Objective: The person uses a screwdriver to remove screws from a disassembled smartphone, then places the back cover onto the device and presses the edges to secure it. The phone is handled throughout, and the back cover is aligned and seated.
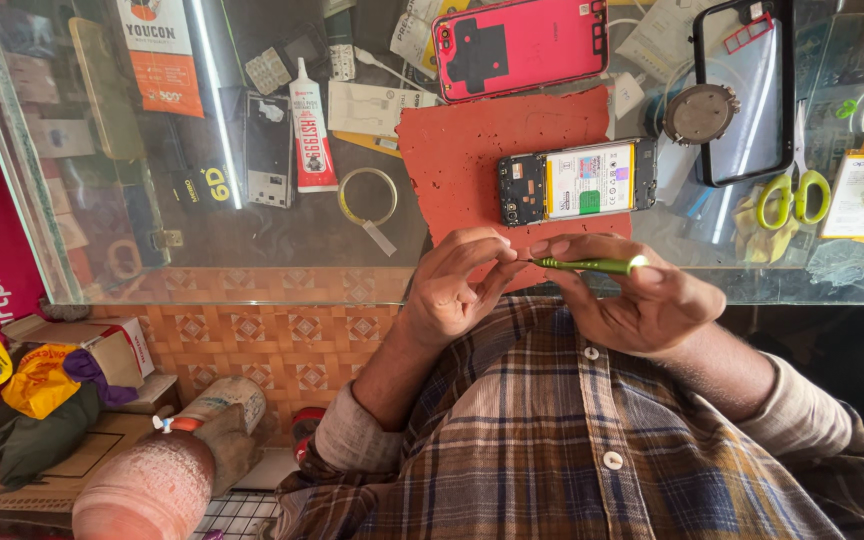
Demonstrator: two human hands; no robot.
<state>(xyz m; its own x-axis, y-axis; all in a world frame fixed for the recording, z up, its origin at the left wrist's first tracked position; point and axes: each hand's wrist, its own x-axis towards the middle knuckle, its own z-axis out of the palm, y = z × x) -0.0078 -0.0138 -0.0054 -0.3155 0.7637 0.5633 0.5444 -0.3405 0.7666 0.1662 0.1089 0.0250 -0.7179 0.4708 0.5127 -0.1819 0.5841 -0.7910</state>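
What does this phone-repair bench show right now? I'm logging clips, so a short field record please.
Left hand: fingertips pinched at the screwdriver's tip
Right hand: holds green screwdriver
Opened phone: battery exposed, on red mat
Pink back cover: above the mat
Scissors: green handles, to the right
Glue tube: on glass counter

The bench [202, 250] top is glossy glass that throws back a strip of light. On it a red mat [472, 150] looks matt and rough, pitted with small holes. The screwdriver [592, 265] has a shiny green handle and a thin metal tip. The pink phone back [522, 45] is smooth plastic. The shirt [572, 440] is soft checked cloth.
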